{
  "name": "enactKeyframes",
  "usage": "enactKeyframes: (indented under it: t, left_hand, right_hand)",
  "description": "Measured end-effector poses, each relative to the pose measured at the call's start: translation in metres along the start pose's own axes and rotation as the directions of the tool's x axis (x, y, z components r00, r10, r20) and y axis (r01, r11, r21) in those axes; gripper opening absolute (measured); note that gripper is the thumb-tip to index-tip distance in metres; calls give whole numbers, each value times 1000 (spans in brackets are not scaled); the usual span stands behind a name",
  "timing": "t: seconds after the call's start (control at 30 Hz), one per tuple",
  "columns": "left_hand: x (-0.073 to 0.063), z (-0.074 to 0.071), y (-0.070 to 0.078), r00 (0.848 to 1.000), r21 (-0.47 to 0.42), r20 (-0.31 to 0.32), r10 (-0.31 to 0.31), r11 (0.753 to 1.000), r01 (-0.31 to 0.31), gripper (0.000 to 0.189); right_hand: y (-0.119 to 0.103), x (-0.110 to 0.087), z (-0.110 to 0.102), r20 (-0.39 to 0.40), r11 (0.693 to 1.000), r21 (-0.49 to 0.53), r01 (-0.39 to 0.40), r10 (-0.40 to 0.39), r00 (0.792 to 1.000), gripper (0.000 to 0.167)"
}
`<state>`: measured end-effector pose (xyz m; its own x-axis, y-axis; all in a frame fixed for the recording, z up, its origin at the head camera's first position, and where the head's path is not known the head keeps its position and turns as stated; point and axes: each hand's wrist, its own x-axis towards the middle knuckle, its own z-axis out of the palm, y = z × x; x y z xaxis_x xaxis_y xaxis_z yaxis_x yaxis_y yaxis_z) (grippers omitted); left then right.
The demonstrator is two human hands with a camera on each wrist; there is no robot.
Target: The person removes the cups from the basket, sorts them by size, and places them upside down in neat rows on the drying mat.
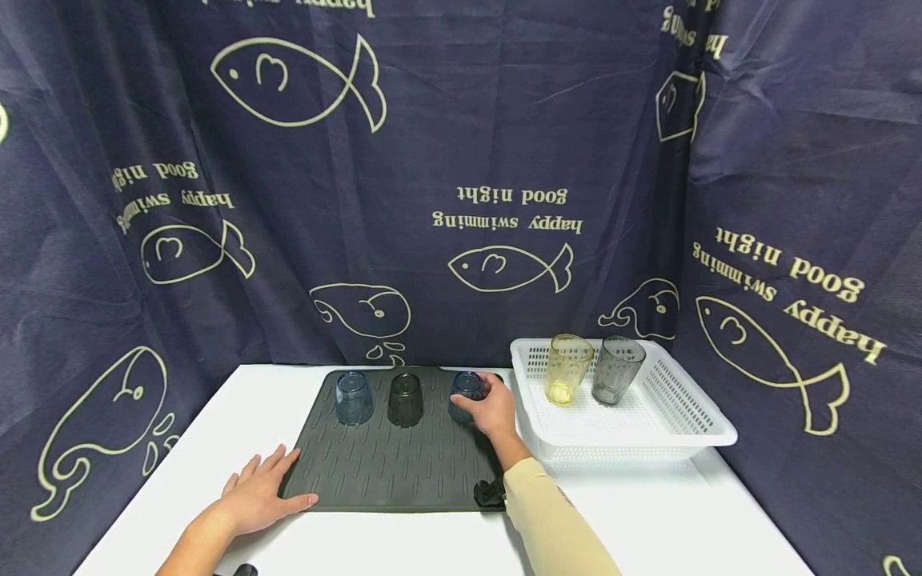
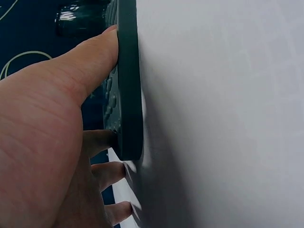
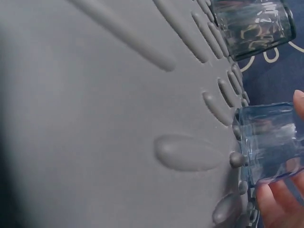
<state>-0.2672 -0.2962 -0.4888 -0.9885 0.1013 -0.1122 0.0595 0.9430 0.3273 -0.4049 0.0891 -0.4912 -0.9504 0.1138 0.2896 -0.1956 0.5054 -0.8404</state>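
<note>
I look partway along: a pale blue glass point(image 1: 354, 400) and a black glass point(image 1: 406, 402) stand on the mat point(image 1: 389, 472), a yellow glass point(image 1: 567, 370) and a grey glass point(image 1: 617, 370) in the basket point(image 1: 619, 441). My right hand point(image 1: 493, 408) grasps the dark blue glass point(image 1: 467, 385) at the mat's far right — mouth down, long axis upright — while my left hand point(image 1: 257, 494) lies spread, touching the mat's edge.

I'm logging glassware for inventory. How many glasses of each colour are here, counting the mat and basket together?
Blue glasses: 2
Dark or grey glasses: 2
Yellow glass: 1
Total: 5
</note>
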Motion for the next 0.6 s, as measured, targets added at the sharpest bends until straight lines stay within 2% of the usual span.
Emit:
enactKeyframes:
  t: [0.6]
  left_hand:
    - [2,0,-1,1000,-12,13,0,1000,0,105]
  right_hand:
    - [-1,-3,4,-36,999,24,-29,30,999,66]
